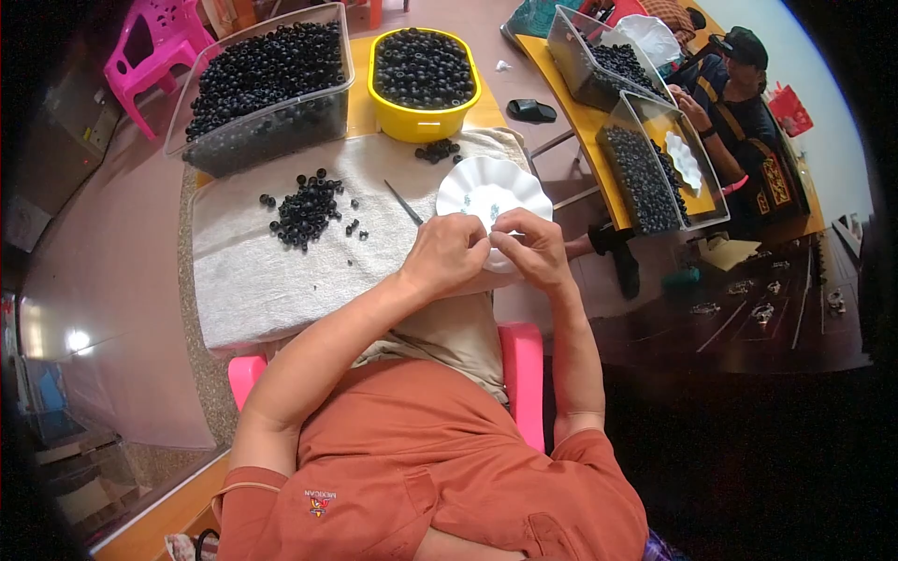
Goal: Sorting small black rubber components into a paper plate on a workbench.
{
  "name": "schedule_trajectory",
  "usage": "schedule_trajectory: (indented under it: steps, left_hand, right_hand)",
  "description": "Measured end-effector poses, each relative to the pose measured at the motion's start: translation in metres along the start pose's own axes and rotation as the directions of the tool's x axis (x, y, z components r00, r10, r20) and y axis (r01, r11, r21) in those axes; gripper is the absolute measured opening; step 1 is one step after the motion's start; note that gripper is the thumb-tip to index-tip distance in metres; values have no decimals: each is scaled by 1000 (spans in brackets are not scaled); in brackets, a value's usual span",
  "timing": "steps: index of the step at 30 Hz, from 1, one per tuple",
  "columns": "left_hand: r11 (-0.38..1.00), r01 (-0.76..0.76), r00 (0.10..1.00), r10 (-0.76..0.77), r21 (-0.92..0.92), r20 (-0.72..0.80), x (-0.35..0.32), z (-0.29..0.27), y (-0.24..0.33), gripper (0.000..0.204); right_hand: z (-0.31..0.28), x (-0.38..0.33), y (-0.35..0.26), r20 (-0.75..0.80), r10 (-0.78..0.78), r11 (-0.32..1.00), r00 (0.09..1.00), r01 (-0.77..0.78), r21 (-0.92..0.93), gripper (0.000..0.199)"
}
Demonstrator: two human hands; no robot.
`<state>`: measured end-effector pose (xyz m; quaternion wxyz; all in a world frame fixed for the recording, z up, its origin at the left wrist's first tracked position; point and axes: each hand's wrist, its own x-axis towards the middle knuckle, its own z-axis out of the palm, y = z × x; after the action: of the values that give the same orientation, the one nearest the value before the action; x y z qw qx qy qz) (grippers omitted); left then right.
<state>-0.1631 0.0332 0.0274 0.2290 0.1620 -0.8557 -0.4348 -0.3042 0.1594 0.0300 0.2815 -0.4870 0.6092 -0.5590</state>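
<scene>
Over the near edge of a white scalloped plate point(496, 178), my left hand point(447, 251) and my right hand point(535, 245) meet fingertip to fingertip. Both are closed in a pinch; whatever sits between the fingers is too small and hidden to name. A thin dark pointed tool point(402, 201) lies on the pale cloth point(243, 290), just beyond my left hand. Farther left on the cloth is a loose pile of small black ring-like parts point(307, 210), with a few strays beside it. A smaller cluster of black parts point(437, 151) rests behind the plate.
At the back stand a clear plastic tub point(267, 140) and a yellow tub point(421, 122), both full of black parts. On the right, another table point(603, 178) bears two clear bins point(645, 224), with a person point(739, 84) seated behind. A pink chair point(154, 42) stands far left.
</scene>
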Motion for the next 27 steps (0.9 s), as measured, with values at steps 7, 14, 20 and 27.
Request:
schedule_trajectory:
  steps: [7,14,20,27]
  left_hand:
    - [998,-42,999,43,40,-27,0,1,0,17]
    - [996,-53,997,57,69,-59,1,1,-2,16]
    - [999,-30,998,32,32,-54,-1,-1,-1,15]
    - [998,-29,998,25,-57,-65,-6,-6,-4,16]
  right_hand:
    - [-2,-1,9,-34,117,992,993,-118,-34,13]
    - [-2,-1,7,-98,44,993,994,-54,-105,14]
    - [-10,4,16,-69,-156,893,985,111,-436,18]
    - [2,3,-4,19,-120,985,993,122,-125,23]
